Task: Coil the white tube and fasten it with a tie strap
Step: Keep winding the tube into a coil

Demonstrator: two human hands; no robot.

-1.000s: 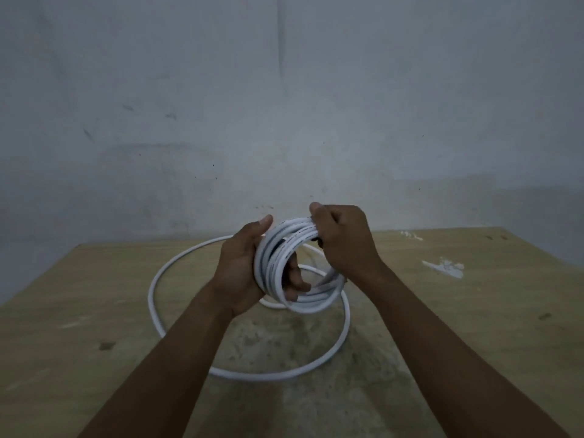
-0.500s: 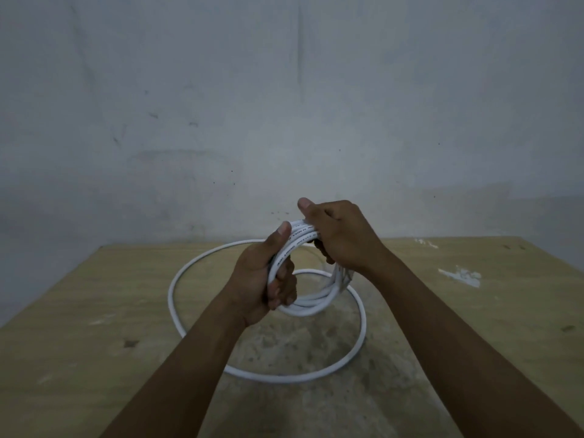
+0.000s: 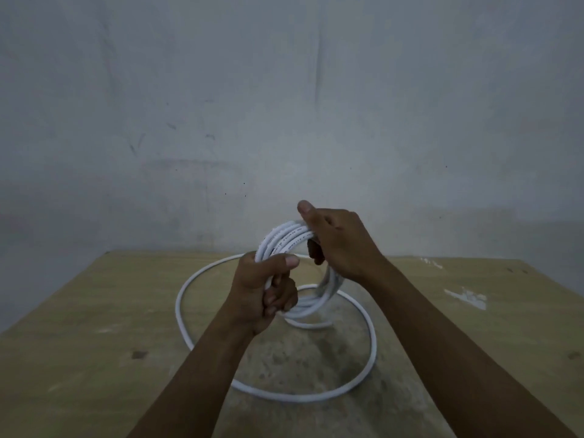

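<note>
Held above a wooden table (image 3: 94,327), a coiled bundle of white tube (image 3: 284,240), gripped at its left side by the left hand (image 3: 262,292) and at the top right by the right hand (image 3: 338,241) (one loose loop lying flat on the tabletop); behind, a scuffed grey wall (image 3: 284,105).

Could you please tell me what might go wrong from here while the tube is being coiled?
1. The coil is several springy turns held only by the left hand and right hand; a slack grip could let them spring apart.
2. The loose loop on the table may twist or kink when drawn in.
3. No tie strap is in view; reaching for one leaves a single hand holding.
</note>
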